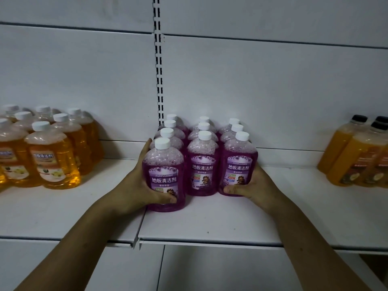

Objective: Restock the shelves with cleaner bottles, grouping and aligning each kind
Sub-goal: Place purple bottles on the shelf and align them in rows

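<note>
Ten purple floor cleaner bottles (202,162) make up this block, three columns on the shelf (210,223), and both hands are on the near row. Nearest, the left hand (134,185) is wrapped round the near-left bottle (164,179), thumb across its low front. That one sticks out nearer than its neighbours. Just past it, the right hand (252,185) curls round the near-right bottle (239,166), thumb low on the label.

They look full, so I'd guess fairly heavy, and the smooth plastic and glossy labels could slip. Gripping low on the wide body seems smarter than the skinny white cap. Probably sloshy too, going by the foam at the shoulders.

Farther back on the left sit the orange bottles (52,160) — over on the right, dark-capped bottles (354,158).
</note>
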Action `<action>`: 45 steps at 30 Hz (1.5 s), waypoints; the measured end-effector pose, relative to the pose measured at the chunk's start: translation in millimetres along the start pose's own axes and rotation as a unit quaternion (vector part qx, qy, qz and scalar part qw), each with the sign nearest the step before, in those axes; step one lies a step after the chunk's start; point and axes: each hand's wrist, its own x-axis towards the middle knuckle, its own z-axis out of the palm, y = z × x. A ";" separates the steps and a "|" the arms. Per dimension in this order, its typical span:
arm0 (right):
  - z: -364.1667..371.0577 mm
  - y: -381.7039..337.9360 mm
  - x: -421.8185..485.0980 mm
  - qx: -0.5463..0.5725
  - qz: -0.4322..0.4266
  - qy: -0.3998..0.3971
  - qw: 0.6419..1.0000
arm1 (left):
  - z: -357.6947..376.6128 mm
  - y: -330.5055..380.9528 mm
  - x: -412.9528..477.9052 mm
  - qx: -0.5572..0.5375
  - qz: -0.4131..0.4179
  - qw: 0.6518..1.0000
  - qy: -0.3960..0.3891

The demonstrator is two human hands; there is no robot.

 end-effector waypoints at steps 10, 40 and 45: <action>0.9 -4.6 -2.0 -0.037 -0.006 0.005 0.999 | -2.1 -2.7 2.8 0.045 0.029 0.998 0.017; 8.3 -5.3 -21.9 -0.050 -0.005 0.055 0.997 | 14.6 -2.2 -21.2 -0.024 0.022 0.999 0.032; 8.5 -7.6 -23.4 -0.037 -0.007 0.047 0.998 | 16.0 1.4 -21.9 -0.037 0.021 0.998 0.036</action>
